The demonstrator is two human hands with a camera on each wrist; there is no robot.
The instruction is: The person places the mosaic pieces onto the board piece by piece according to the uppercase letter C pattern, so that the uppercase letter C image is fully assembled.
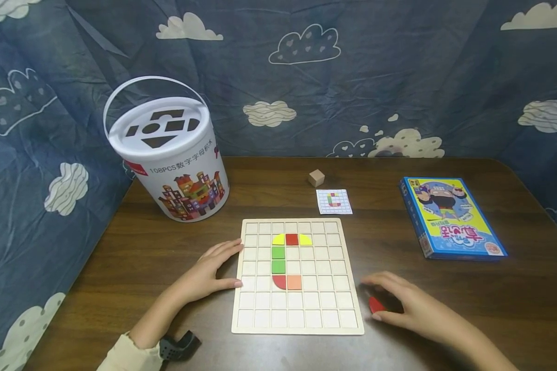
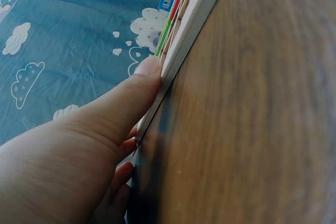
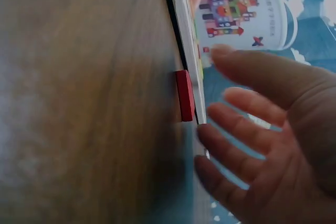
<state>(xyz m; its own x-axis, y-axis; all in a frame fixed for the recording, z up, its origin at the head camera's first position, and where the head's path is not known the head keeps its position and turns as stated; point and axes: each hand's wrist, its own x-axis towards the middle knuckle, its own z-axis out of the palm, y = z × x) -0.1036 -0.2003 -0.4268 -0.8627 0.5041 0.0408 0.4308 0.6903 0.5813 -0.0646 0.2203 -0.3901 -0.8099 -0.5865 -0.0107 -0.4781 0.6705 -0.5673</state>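
A pale wooden grid board (image 1: 255, 314) lies on the table. Several coloured tiles sit in its cells: yellow quarter-rounds, a red square (image 1: 292, 239), green squares (image 1: 278, 259), a red quarter-round (image 1: 280, 282) and an orange square (image 1: 294, 282). My left hand (image 1: 209, 273) rests its fingertips and thumb against the board's left edge, fingers extended. Right of the board, a loose red piece (image 3: 185, 96) lies on the table; its full shape is partly hidden in the head view. My right hand (image 1: 408, 304) hovers around that piece, thumb and fingers spread, apart from it in the right wrist view.
Behind the board are a small printed pattern card (image 1: 334, 201) and a plain wooden cube (image 1: 316, 178). A white lidded block bucket (image 1: 185, 170) stands at the back left. On the right lies a blue and yellow box (image 1: 452, 216). A patterned cloth hangs behind the table.
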